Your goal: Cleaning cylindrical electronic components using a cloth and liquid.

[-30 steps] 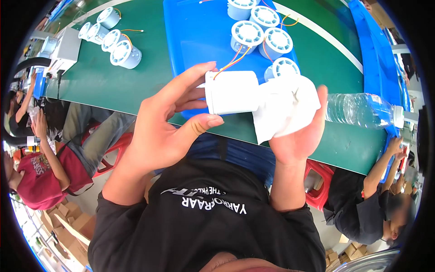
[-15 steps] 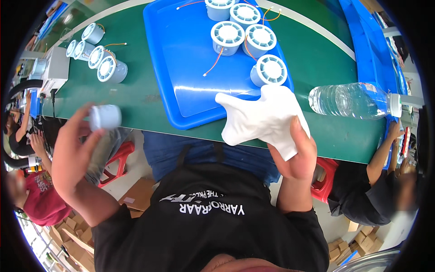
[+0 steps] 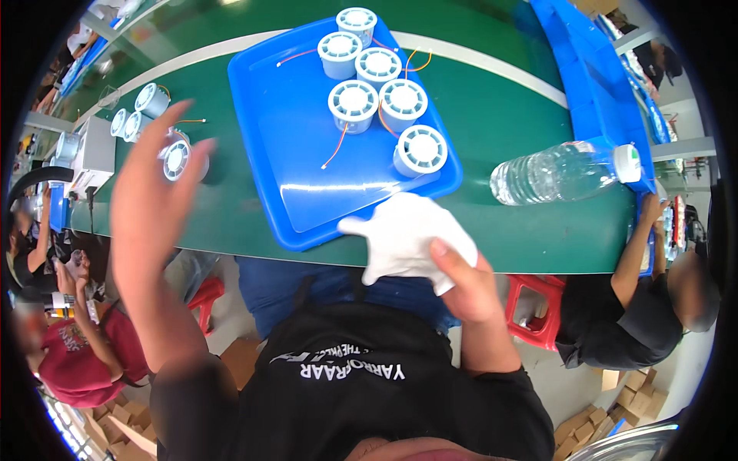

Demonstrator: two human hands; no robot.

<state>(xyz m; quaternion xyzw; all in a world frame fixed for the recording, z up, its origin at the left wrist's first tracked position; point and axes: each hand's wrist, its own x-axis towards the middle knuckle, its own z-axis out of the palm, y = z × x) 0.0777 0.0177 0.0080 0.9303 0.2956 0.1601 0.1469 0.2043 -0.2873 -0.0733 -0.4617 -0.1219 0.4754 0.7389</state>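
Cloth [image 3: 403, 234], white, is bunched in the right hand [image 3: 461, 284]: thumb pressed on top, fingers curled under it, so a closed grip. It sits at the near edge of the green bench [image 3: 492, 115], just touching or overlapping the near rim of the blue tray [image 3: 307, 200]; I cannot tell which.

Left hand [image 3: 154, 192] is raised and open, fingers spread and motion-blurred, holding nothing. Right behind its fingertips, a round white fan part [image 3: 175, 159] lies on the bench, face toward the camera; whether fingers touch it is unclear. Further past that hand: three more of the same parts [image 3: 134, 115] in a cluster, one trailing a thin orange wire, plus a grey box [image 3: 94, 150] to the outside.

Ahead of the right hand, on the far half of the tray, six round white fan parts [image 3: 377, 84] stand packed together, with red and orange wires trailing onto bare tray floor. Near half of the tray holds only those wire ends.

Outboard of the right hand, a clear water bottle [image 3: 565, 170] with white cap lies on its side on the bench, well apart from the tray.

Other people sit below the bench edge on both sides.
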